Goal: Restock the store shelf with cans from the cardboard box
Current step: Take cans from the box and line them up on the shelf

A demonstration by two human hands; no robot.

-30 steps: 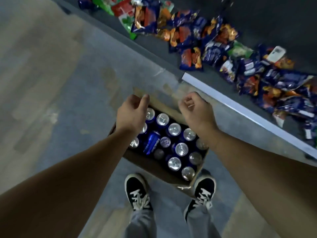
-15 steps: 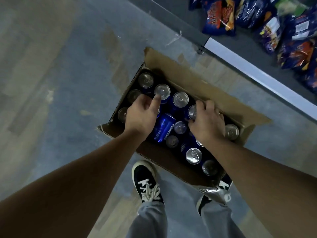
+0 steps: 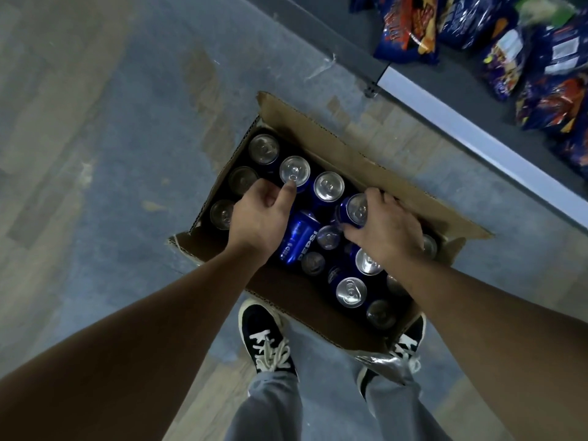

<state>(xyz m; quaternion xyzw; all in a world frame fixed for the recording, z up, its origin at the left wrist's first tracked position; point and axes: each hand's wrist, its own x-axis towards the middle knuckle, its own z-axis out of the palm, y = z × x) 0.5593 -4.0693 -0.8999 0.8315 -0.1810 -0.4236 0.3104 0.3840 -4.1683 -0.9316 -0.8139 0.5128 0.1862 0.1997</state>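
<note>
An open cardboard box [image 3: 366, 160] stands on the floor in front of my feet, filled with several blue cans with silver tops. One Pepsi can [image 3: 299, 241] lies on its side on top of the others. My right hand [image 3: 386, 229] is closed around an upright blue can [image 3: 351, 211] near the box's far wall, and the can leans slightly. My left hand [image 3: 259, 216] is down in the left half of the box with one fingertip on the rim of a silver-topped can [image 3: 294, 170]. What lies under its palm is hidden.
The low store shelf [image 3: 477, 135], with a white front edge, runs diagonally at the upper right and holds several snack bags [image 3: 541, 58]. My two black shoes [image 3: 267, 338] stand just behind the box. Crumpled clear plastic [image 3: 381, 361] hangs at its near right corner.
Both hands have gone from above the box's far edge down among the cans. The right hand has closed on a can and tipped it. The view has come closer to the box.
</note>
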